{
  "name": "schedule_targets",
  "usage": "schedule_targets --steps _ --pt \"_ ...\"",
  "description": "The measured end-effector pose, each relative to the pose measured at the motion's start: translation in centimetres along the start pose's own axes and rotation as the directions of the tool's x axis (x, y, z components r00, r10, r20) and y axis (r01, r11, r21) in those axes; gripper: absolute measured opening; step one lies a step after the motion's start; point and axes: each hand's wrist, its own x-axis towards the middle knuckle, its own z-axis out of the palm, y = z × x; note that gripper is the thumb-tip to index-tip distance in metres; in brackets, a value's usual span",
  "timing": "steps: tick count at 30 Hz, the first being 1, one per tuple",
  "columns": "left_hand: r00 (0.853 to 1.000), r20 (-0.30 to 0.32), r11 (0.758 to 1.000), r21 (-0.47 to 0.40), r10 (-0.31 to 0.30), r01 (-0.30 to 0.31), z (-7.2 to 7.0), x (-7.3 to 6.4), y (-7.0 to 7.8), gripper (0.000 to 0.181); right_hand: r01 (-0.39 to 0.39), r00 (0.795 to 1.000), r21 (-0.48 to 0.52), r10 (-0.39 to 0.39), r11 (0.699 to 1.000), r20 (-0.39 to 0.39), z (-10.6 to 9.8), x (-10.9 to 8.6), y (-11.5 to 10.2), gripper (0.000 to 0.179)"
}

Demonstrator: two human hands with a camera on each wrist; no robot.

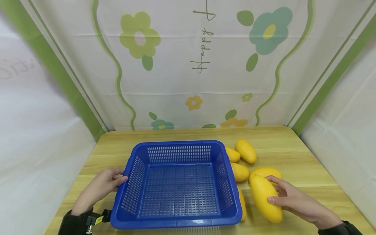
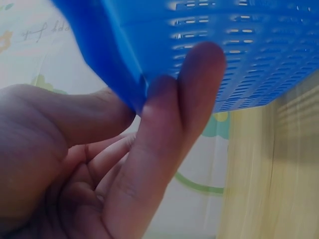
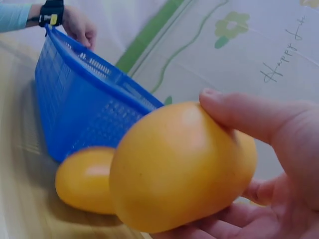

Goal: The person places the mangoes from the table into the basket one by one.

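Observation:
A blue plastic basket (image 1: 179,225) with slotted walls stands on the wooden table, nothing inside it. My left hand (image 1: 102,186) pinches its left rim, thumb on top and fingers under the lip, as the left wrist view shows up close. To the right of the basket, my right hand (image 1: 296,199) grips a yellow mango (image 1: 265,199) between thumb and fingers. Behind the held mango lies another mango (image 1: 268,172). In the right wrist view the held mango (image 3: 179,169) fills the middle, with a mango (image 3: 84,179) on the table beyond it.
Several more mangoes lie along the basket's right side, among them one at the back (image 1: 246,151) and one by the wall (image 1: 240,172). A white cloth (image 1: 176,75) with printed flowers hangs behind the wooden table (image 1: 296,156).

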Motion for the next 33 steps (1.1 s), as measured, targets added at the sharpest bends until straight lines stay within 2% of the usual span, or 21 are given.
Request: schedule_targets --steps 3,8,10,17,24,33 --pt "1.0 -0.007 1.0 0.0 -0.012 0.012 0.1 0.0 0.0 0.039 -0.008 1.0 0.018 0.008 1.0 -0.011 0.4 0.2 -0.4 0.071" --pt "0.999 -0.034 0.999 0.027 -0.034 0.035 0.3 -0.1 0.1 0.033 0.039 0.998 0.062 -0.042 0.997 0.048 0.8 0.4 -1.0 0.038" --pt "0.998 -0.04 0.999 0.031 -0.04 0.041 0.4 -0.1 0.2 0.032 0.048 0.997 0.07 -0.052 0.996 0.061 0.9 0.5 -1.2 0.032" --pt "0.998 -0.059 0.997 0.072 -0.035 0.04 0.4 0.0 0.4 0.029 0.058 0.997 0.04 -0.06 0.998 0.048 1.9 1.1 -2.1 0.026" --pt "0.998 -0.063 0.995 0.099 0.028 -0.021 0.4 0.1 0.3 0.026 0.071 0.996 0.015 -0.071 0.997 0.049 2.6 1.6 -3.0 0.023" --pt "0.997 -0.075 0.995 0.099 0.019 -0.012 0.5 0.0 0.6 0.024 0.092 0.994 0.004 -0.092 0.996 0.053 3.2 2.2 -3.7 0.024"
